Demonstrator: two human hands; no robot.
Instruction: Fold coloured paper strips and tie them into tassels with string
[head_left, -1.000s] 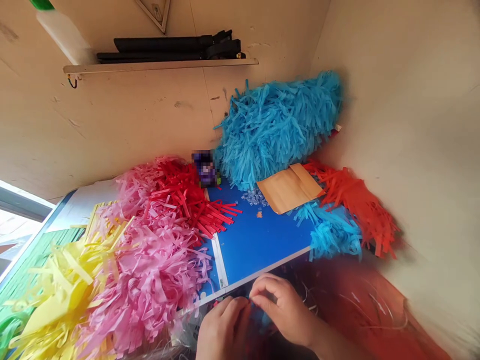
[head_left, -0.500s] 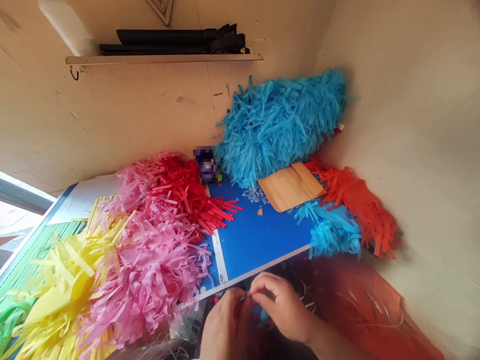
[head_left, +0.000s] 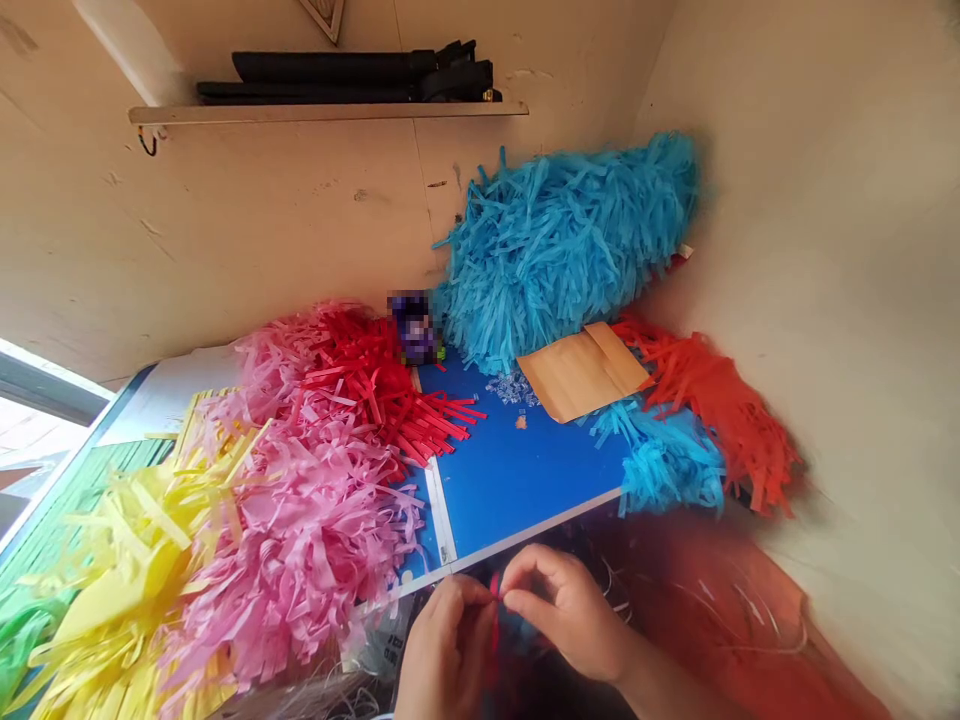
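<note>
At the near edge of the blue table, my left hand and my right hand meet fingertip to fingertip. Between them is a thin red strip, pinched by the thumb and fingers of both hands. Its lower part hangs blurred beside the left palm, and the left fingers are partly hidden behind the hand. Left of my hands lies a heap of pink paper tassels, with red tassels behind it.
Yellow tassels spread at the left. Blue tassels are piled at the back; a brown envelope, small clear plastic bits and orange tassels lie nearby. A shelf bears black objects. An orange bag-like sheet stands lower right.
The red strip now shows more plainly, rising above the fingertips and hanging below them. Both hands have stayed nearly in place, with the fingers shifting slightly.
</note>
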